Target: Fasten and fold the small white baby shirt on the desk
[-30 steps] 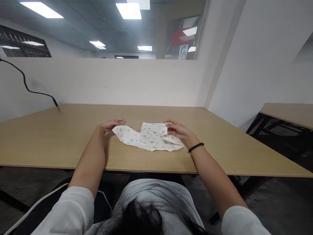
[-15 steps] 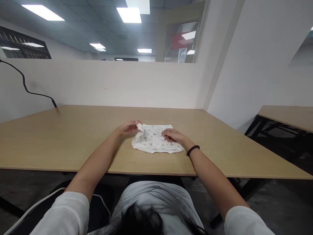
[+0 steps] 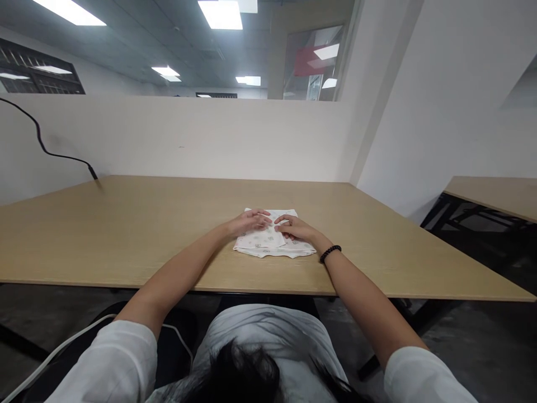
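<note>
A printed white cloth [image 3: 260, 242] lies folded on the bench [image 3: 126, 229] beneath a person's left hand [image 3: 247, 222], fingers loosely spread, and right hand [image 3: 297, 228], fingers curled, grip unclear.

This looks like an office, or a work room much like one. A big, plain wooden table [image 3: 138, 224] fills the middle. Another table [image 3: 499, 193] stands at 3 o'clock, with black legs [image 3: 440, 210] under it. At 12 o'clock is a low white wall [image 3: 226, 134], and over it you can see more of the room. Flat, bright lights [image 3: 220, 14] sit in the grey ceiling [image 3: 138, 50] at 11 o'clock. There is a dark window [image 3: 39, 67] at 10 o'clock and a glass pane [image 3: 312, 67] at 1 o'clock. The floor [image 3: 503, 347] is dark grey at 4 o'clock.
</note>
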The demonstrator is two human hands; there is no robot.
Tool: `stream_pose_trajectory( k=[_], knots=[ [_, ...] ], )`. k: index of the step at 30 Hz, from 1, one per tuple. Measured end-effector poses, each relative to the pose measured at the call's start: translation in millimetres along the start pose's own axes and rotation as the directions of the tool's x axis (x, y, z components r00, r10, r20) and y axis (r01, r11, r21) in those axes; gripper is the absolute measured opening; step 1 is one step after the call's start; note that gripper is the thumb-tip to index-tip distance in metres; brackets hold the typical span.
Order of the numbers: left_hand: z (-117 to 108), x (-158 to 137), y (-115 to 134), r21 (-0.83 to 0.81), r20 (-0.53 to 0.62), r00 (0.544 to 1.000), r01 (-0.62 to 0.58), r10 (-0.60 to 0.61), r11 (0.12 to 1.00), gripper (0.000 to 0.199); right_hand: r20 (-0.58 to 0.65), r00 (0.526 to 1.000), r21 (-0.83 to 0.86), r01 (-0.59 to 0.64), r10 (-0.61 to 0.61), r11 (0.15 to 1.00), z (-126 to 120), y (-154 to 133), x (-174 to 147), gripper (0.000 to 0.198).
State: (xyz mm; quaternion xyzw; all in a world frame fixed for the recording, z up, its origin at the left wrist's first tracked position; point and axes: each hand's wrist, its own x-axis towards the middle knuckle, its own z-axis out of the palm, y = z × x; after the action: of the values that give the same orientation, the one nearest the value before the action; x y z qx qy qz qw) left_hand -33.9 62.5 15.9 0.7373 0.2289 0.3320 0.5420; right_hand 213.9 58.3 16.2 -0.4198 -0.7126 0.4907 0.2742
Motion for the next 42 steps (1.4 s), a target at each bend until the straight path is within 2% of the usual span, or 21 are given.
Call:
stream_pose_trajectory(
  k=[3,5,12,15,18,20,24,28,31,33,36,38,40,42],
  knots=[
    [-10.6,-0.2,-9.9,0.182,-0.134,0.99,-0.028,0.053,0.983,0.051,0.003,1.0,-0.021,0.02,-0.02,1.0,-0.9,1.1,0.2,0.042],
    [-12.9,-3.0,-13.4,0.309,-0.146,0.987,-0.026,0.074,0.951,0.047,-0.004,1.0,-0.049,0.031,-0.031,0.998,-1.1,2.3,0.3,0.037],
    [-4.5,-10.1,-4.0,0.617,0.036,0.996,-0.088,0.084,0.782,0.045,-0.082,0.99,-0.274,0.084,-0.111,0.958,1.6,3.6,0.9,0.028],
    [-0.1,-8.2,0.6,0.695,0.06,0.994,-0.111,0.096,0.71,0.053,-0.141,0.971,-0.41,0.119,-0.192,0.904,4.8,0.5,-0.2,0.029],
    [5.9,-6.1,-1.2,0.746,0.083,0.994,-0.105,0.065,0.658,0.069,-0.113,0.963,-0.528,0.152,-0.247,0.835,12.4,-1.5,-3.0,0.039],
    [9.9,-5.5,-5.8,0.767,0.103,0.995,-0.079,-0.002,0.636,0.077,-0.058,0.973,-0.587,0.146,-0.222,0.796,19.1,-0.2,-4.7,0.048],
    [14.5,-6.3,-16.0,0.801,0.108,0.984,-0.001,-0.142,0.599,0.085,0.003,0.996,-0.675,0.071,-0.094,0.735,29.0,6.7,-4.0,0.066],
    [17.3,-5.3,-19.6,0.825,0.098,0.976,0.03,-0.195,0.565,0.087,0.027,0.999,-0.726,0.038,-0.027,0.687,32.4,9.8,-0.4,0.074],
    [17.2,-2.1,-11.6,0.843,0.075,0.971,0.06,-0.227,0.535,0.085,0.027,1.0,-0.735,0.03,-0.015,0.678,31.4,4.7,-0.6,0.075],
    [14.9,-3.6,3.5,0.859,0.045,0.966,0.093,-0.255,0.503,0.091,0.024,0.999,-0.727,0.038,-0.03,0.686,26.0,-2.9,-5.0,0.078],
    [14.0,-21.9,37.8,0.88,0.002,0.961,0.129,-0.276,0.457,0.103,0.007,0.997,-0.705,0.058,-0.074,0.706,8.9,-16.4,-22.0,0.088],
    [20.6,-46.3,58.0,0.877,-0.01,0.967,0.131,-0.255,0.462,0.098,0.007,0.995,-0.69,0.075,-0.098,0.72,-4.1,-22.0,-40.5,0.085],
    [34.2,-75.6,67.5,0.835,-0.08,0.95,0.229,-0.302,0.5,0.1,0.037,0.994,-0.676,0.099,-0.101,0.73,-13.0,-22.0,-62.2,0.075],
    [51.7,-103.0,65.1,0.786,-0.127,0.927,0.311,-0.354,0.534,0.104,0.081,0.994,-0.67,0.11,-0.075,0.734,-15.3,-16.8,-83.4,0.07]
  ],
)
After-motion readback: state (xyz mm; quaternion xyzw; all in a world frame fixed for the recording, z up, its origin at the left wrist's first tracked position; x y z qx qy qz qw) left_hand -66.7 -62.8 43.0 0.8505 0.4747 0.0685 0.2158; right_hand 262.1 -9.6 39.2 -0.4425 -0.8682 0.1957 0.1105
